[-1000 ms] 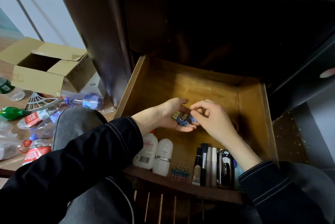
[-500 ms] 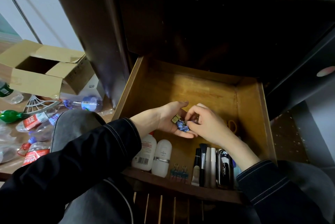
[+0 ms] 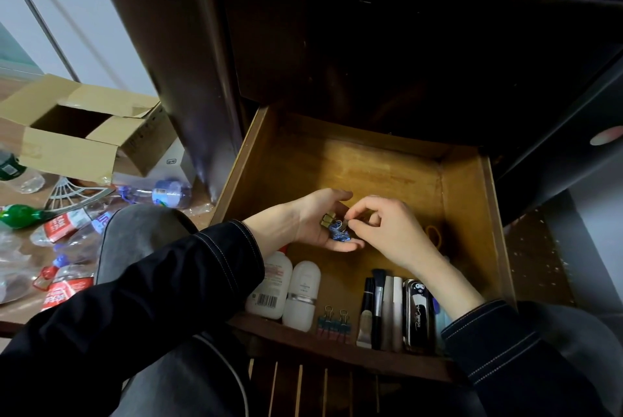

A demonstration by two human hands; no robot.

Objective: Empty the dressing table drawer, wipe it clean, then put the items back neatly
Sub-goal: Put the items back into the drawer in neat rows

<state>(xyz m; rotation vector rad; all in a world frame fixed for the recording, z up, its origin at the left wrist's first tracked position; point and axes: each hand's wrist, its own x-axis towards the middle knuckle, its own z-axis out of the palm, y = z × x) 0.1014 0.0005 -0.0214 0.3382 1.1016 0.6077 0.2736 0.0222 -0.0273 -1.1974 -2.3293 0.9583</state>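
Observation:
The wooden drawer (image 3: 377, 167) stands pulled out from the dark dressing table. Over its middle, my left hand (image 3: 313, 219) lies palm up and cups a small heap of blue and gold binder clips (image 3: 337, 231). My right hand (image 3: 391, 231) pinches one clip from that heap with thumb and forefinger. Along the drawer's front lie two white bottles (image 3: 286, 292), a row of small binder clips (image 3: 335, 324), brushes and tubes (image 3: 381, 308) and a black case (image 3: 418, 315). An orange hair band (image 3: 435, 236) lies by the right wall, partly hidden by my right hand.
To the left, an open cardboard box (image 3: 84, 133) sits on the floor among several plastic bottles (image 3: 67, 224) and a white fan (image 3: 74, 195). My grey-clad knee (image 3: 141, 234) is beside the drawer's left wall. The dark cabinet (image 3: 371, 45) overhangs the drawer's back.
My right hand's fingers have closed in on the clips in my left palm. Both hands stay over the middle of the drawer.

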